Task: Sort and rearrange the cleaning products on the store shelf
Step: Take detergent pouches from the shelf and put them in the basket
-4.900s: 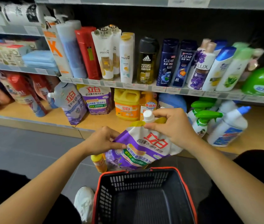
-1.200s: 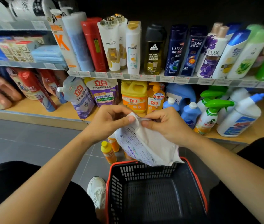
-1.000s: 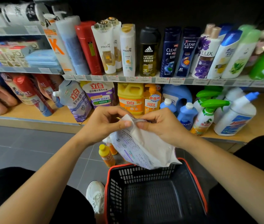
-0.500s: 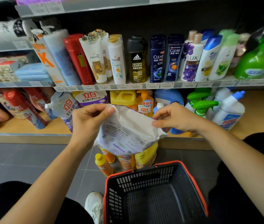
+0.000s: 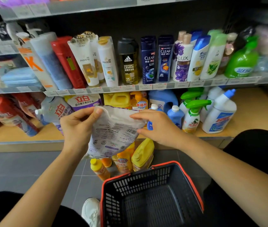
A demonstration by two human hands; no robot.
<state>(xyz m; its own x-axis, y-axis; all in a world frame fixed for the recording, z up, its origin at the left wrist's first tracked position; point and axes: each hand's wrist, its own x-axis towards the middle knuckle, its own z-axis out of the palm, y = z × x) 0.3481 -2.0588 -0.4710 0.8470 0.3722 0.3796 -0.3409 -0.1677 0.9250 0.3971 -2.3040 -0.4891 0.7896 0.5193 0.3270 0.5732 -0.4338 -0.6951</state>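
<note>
You're holding the detergent refill pouch [image 5: 113, 133] at centre frame, in the air just in front of the lower shelf [image 5: 252, 115], printed back and barcode facing you. Your left hand [image 5: 77, 128] is pinching the upper-left edge, thumb on the near face, fingers curling behind. Your right hand [image 5: 156, 126] is gripping the right edge by the barcode. Both hands are holding it, neither is free.

The pouch is soft and sagging, so you're likely taking a side in each hand to stop it folding. The spout isn't showing, so I can't tell which way it's pointing. The front label is facing the shelf, probably so it's reading outward once placed.

The likely slot is beside the matching purple-label pouch [image 5: 84, 101], which is leaning just behind your left hand at centre-left. Yellow and orange bottles [image 5: 125, 161] are standing on the floor [image 5: 23, 169] under the pouch at lower centre, apparently waiting their turn. The black shopping basket [image 5: 139, 179] is sitting at bottom centre.

One risk is the pouch slumping on release, so you're probably needing to lean it on a neighbour.
</note>
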